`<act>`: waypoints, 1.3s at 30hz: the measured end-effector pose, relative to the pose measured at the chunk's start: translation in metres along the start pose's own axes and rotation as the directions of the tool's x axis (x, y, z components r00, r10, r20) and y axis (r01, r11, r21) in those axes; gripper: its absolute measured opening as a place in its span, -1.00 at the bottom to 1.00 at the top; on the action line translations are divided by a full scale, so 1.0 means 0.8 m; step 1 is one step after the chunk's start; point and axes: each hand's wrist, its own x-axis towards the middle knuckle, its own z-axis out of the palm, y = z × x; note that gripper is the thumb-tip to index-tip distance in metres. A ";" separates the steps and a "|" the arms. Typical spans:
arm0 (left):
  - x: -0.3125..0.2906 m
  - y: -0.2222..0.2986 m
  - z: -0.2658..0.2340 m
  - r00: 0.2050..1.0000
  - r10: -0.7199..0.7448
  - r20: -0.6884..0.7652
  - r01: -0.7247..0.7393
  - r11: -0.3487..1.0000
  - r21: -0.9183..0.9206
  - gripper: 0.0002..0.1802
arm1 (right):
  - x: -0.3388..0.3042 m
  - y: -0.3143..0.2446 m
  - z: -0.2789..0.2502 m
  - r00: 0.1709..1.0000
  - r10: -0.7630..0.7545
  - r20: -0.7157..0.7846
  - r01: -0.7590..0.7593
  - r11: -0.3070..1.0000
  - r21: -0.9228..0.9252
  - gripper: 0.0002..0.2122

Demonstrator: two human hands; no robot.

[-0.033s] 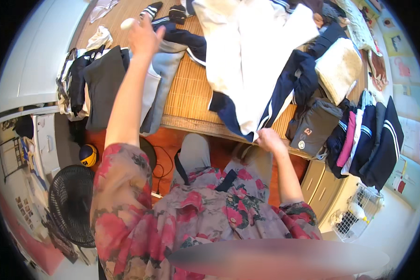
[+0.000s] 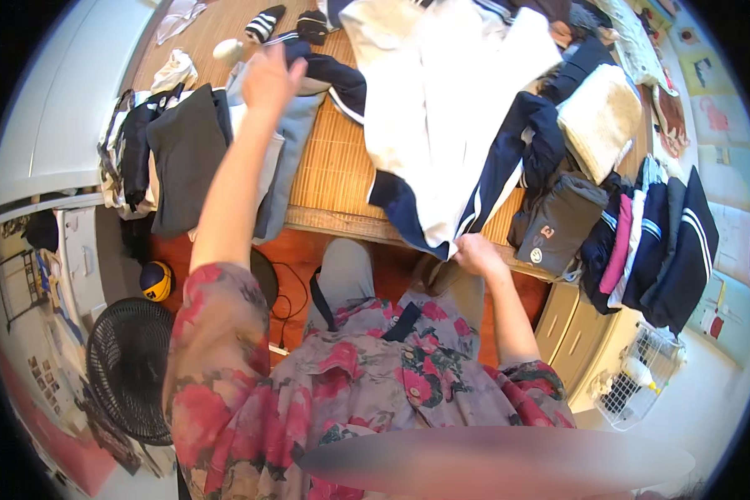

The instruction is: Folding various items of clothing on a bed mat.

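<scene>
A white-and-navy sports garment [image 2: 429, 108] lies spread over the bamboo mat [image 2: 333, 162] on top of the table, its lower end narrowing to a navy point that reaches past the wooden front edge [image 2: 342, 223]. The right hand [image 2: 479, 254] pinches that lowest tip between thumb and fingers, just off the table edge. The left hand [image 2: 273, 82] is stretched toward the far left part of the table, beside a navy, white-striped length of cloth [image 2: 342, 77] that runs up to the garment's left side; its thumb stands apart from the other fingers, whose tips are partly hidden, so I cannot tell whether they grip the cloth. Near that hand lie a rounded white bundle [image 2: 227, 50], a black-and-white striped sock [image 2: 265, 23] and a small black bundle [image 2: 312, 27]. Below the left forearm, a dark grey folded garment [image 2: 187, 158] and a blue-grey one [image 2: 296, 133] hang over the front edge. To the right of the white-and-navy sports garment sit a cream folded cloth [image 2: 600, 125] and, nearer the right hand, a dark grey folded garment with small patches [image 2: 562, 218]; farther right, a pink piece [image 2: 617, 250] hangs among navy clothes.
</scene>
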 end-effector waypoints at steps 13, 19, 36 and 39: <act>-0.280 0.208 0.044 0.660 -0.242 0.711 0.688 0.575 -0.443 -0.41 | -0.026 0.059 -0.002 0.749 0.407 -0.522 -0.271 0.908 0.319 -0.51; -0.356 0.206 0.043 0.758 -0.203 0.620 0.640 0.414 -0.647 -0.30 | 0.055 0.017 0.027 0.611 0.468 -0.639 -0.152 0.861 0.485 -0.47; -0.313 0.239 -0.111 0.649 0.346 0.678 -0.286 0.936 -0.203 -0.75 | -0.053 -0.023 0.063 0.746 0.378 -0.548 -0.257 0.923 0.286 -0.56; -0.365 0.234 -0.086 0.648 0.450 0.615 -0.229 0.885 -0.405 -0.67 | -0.082 -0.033 0.068 0.767 0.205 -0.608 -0.063 0.967 0.247 -0.63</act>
